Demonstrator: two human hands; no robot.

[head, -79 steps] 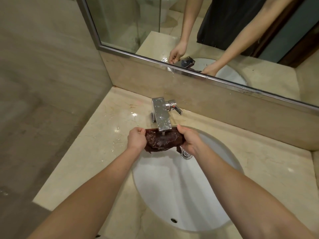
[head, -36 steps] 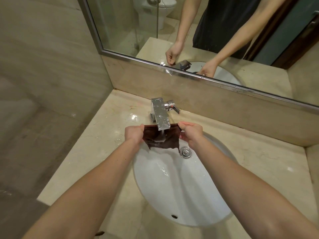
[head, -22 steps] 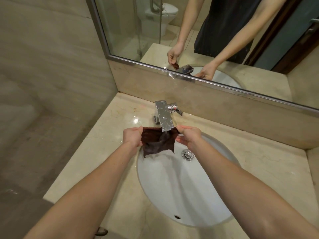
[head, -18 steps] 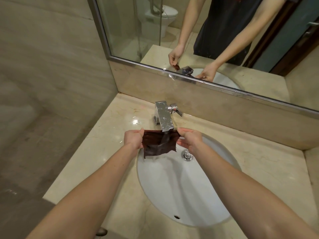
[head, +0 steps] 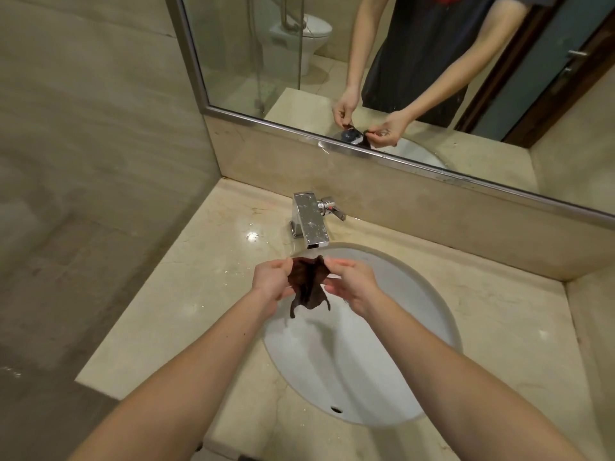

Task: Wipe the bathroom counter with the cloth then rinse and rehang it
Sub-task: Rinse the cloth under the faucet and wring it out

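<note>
A small dark brown wet cloth (head: 307, 283) hangs over the white sink (head: 392, 371), just in front of the chrome faucet (head: 311, 222). My left hand (head: 271, 281) pinches its upper left edge. My right hand (head: 351, 282) pinches the upper right corner between thumb and forefinger, its other fingers loosely spread. The cloth is bunched narrow between the two hands and its lower corners dangle into the basin. The beige marble counter (head: 203, 287) around the sink shines with wet patches.
The faucet's lever handle (head: 332, 209) points right. A mirror (head: 399, 78) runs along the back wall above a marble upstand and reflects my arms and the cloth. A tiled wall closes the left side. The counter's front edge lies at the lower left.
My hands have come closer together and drawn back from under the spout. The cloth, earlier stretched flat under the faucet, now hangs bunched and narrow.
</note>
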